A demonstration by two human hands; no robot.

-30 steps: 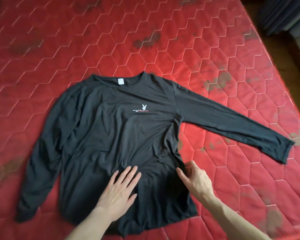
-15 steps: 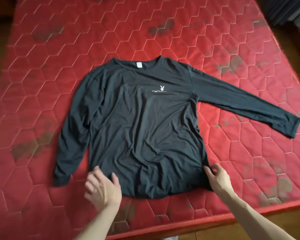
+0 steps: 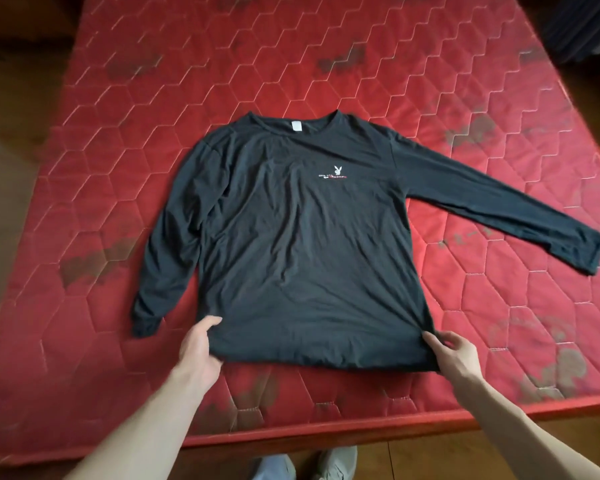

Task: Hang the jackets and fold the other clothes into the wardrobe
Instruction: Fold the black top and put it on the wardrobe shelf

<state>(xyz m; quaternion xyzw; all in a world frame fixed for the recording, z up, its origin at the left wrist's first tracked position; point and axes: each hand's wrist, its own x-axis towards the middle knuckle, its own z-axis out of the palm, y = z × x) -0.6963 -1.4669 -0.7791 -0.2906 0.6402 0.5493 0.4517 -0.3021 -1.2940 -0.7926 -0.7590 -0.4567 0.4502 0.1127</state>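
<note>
Black long-sleeved shirt (image 3: pixel 302 244) lies flat, front up, on the red quilted mattress (image 3: pixel 118 140), hem toward its near edge, with left hand (image 3: pixel 201 348) pinching the hem's left corner and right hand (image 3: pixel 454 355) pinching the right.

One view only here, the head camera, and it looks forward and steeply down from above the near edge of the red mattress (image 3: pixel 499 98). It stands well back: the whole black shirt (image 3: pixel 298 244) sits mid-frame, both forearms reach in from the bottom, and the person's feet show at the lower border (wide-angle, so the mattress sides bow). The far edge lies toward the top.
</note>
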